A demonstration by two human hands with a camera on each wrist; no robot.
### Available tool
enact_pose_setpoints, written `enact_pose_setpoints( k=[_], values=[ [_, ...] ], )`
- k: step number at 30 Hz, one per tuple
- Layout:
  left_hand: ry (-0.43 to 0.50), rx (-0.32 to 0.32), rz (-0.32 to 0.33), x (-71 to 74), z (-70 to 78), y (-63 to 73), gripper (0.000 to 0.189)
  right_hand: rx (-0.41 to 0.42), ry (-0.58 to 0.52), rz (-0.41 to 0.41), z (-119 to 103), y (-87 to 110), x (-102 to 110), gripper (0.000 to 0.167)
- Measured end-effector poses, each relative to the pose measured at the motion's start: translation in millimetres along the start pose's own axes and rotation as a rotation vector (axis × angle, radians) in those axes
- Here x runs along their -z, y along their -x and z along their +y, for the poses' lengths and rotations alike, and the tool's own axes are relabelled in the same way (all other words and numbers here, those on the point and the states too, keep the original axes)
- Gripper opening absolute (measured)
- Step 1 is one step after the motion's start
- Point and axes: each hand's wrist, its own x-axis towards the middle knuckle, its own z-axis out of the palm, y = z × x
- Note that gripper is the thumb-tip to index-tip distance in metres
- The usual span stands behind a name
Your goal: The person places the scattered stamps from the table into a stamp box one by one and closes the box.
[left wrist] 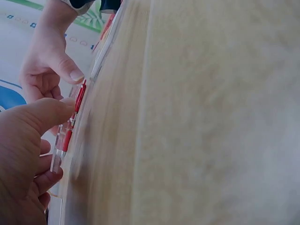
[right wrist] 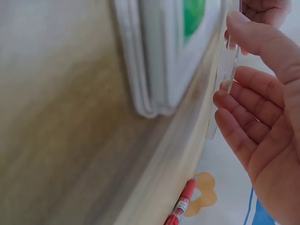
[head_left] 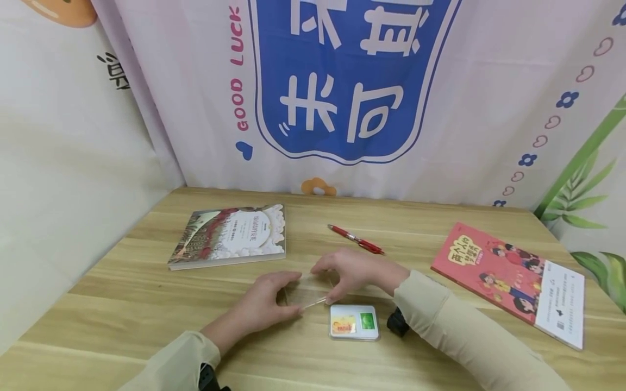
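A clear, flat plastic cover (head_left: 307, 290) is held between both hands, just above the wooden table. On its left side, my left hand (head_left: 261, 301) pinches the edge with the thumb and curled fingers. The right hand (head_left: 354, 271) grips the opposite side, its thumb at the near corner and fingers at the far edge. In the right wrist view, that thumb and the fingertips meet the cover's thin rim (right wrist: 229, 61). Close to the right wrist lies a small white clear-cased box (head_left: 354, 334) with a yellow-orange picture and a green one on top.
A red pen (head_left: 356, 239) lies beyond the hands. At the back left is a book with a floral cover (head_left: 232, 233); a pink-red book (head_left: 508, 282) lies at the right. Printed cloth (head_left: 205, 152) hangs behind the table (head_left: 146, 304).
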Motion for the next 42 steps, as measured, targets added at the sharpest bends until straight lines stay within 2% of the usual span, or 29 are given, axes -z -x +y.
enact_pose_setpoints(
  k=[10,15,19,26,33,42],
  values=[
    [0.051,-0.042,0.011,-1.0,1.2,2.1,0.064,-0.004,-0.023,0.043,-5.1,17.0,-0.2,0.056],
    [0.081,-0.088,0.033,-0.9,2.8,2.8,0.063,-0.001,-0.02,0.085,-8.3,27.4,-1.4,0.056],
    [0.082,-0.13,0.051,-1.9,3.6,3.2,0.062,-0.022,-0.103,0.133,-10.7,36.2,-4.3,0.056],
    [0.134,-0.168,0.059,-3.9,5.8,3.7,0.062,-0.038,-0.255,0.256,-13.6,50.8,-12.5,0.061],
    [0.167,-0.23,0.075,-5.4,13.2,4.6,0.06,-0.012,-0.343,0.348,-15.1,64.0,-18.3,0.062],
    [0.204,-0.24,0.071,-7.9,26.3,6.5,0.06,-0.01,-0.392,0.428,-17.9,80.4,-25.1,0.061]
  ],
)
